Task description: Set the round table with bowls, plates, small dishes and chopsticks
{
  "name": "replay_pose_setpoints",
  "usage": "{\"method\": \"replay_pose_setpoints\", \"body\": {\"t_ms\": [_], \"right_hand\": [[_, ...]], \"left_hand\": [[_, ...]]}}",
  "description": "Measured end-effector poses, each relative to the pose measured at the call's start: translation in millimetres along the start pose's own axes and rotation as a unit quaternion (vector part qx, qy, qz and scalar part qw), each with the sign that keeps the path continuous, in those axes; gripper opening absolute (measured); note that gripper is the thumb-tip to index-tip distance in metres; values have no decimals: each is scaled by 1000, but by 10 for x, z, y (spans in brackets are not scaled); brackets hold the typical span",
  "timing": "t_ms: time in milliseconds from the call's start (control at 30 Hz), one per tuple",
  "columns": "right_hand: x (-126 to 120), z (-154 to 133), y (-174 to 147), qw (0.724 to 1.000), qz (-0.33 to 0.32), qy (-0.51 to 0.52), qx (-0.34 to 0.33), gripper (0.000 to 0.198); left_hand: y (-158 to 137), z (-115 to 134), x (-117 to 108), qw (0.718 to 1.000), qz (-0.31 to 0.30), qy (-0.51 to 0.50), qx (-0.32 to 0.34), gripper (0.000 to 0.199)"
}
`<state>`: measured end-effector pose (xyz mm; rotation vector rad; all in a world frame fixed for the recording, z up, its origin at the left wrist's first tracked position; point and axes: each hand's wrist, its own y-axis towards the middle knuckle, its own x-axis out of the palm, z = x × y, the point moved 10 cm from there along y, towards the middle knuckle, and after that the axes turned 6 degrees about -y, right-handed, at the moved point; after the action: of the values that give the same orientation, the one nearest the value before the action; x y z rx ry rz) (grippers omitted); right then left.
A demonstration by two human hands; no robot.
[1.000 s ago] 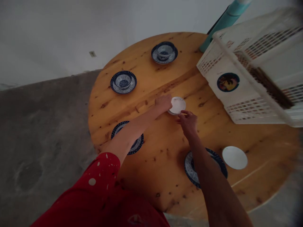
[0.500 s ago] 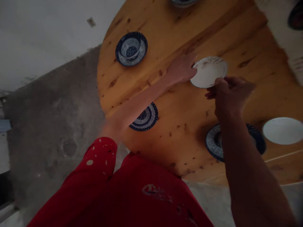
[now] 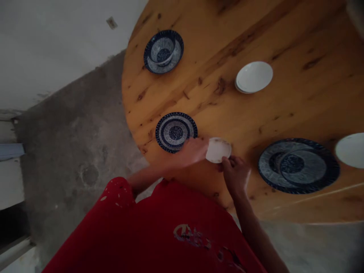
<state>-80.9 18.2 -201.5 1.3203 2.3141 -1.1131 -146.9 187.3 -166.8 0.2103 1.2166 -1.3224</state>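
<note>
Between my two hands is a small white bowl [image 3: 218, 151], held above the near part of the wooden table. My left hand [image 3: 195, 149] grips its left rim, the fingers slightly blurred. On its lower right rim, my right hand [image 3: 236, 173] pinches with thumb and fingers. Just left of the bowl lies a blue-and-white patterned plate [image 3: 176, 132], partly covered by my left hand. Farther back rests a stack of white bowls [image 3: 254, 77].
Patterned bowls sit on blue-rimmed plates at the back left [image 3: 163, 52] and on the right [image 3: 298, 165]. A white dish [image 3: 351, 149] is cut by the right edge. The round wooden table [image 3: 210, 110] curves along its left and near sides, above a concrete floor [image 3: 74, 125].
Both hands have come toward me and left from the white bowl stack, carrying one white bowl close to the patterned plate. The stack stays behind on the table.
</note>
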Motion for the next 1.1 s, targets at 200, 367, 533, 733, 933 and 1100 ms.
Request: {"method": "replay_pose_setpoints", "body": {"t_ms": [200,367,533,733,933,1100], "right_hand": [[48,275,-116,999,14,6,44,35],[229,325,-179,997,4,44,58,36],[362,332,-211,995,5,81,63,35],[356,247,-199,995,16,81,52,31],[349,176,-157,996,17,72,43,31],[356,189,-154,997,18,62,34,32]], "left_hand": [[-448,-21,353,987,44,-151,-36,39],[-623,-191,463,959,70,-272,-43,36],[-614,-303,487,941,74,-330,-22,35],[-615,-364,574,921,89,-377,-37,38],[-581,-389,696,913,84,-397,-40,43],[-570,-430,759,902,93,-418,-46,47]]}}
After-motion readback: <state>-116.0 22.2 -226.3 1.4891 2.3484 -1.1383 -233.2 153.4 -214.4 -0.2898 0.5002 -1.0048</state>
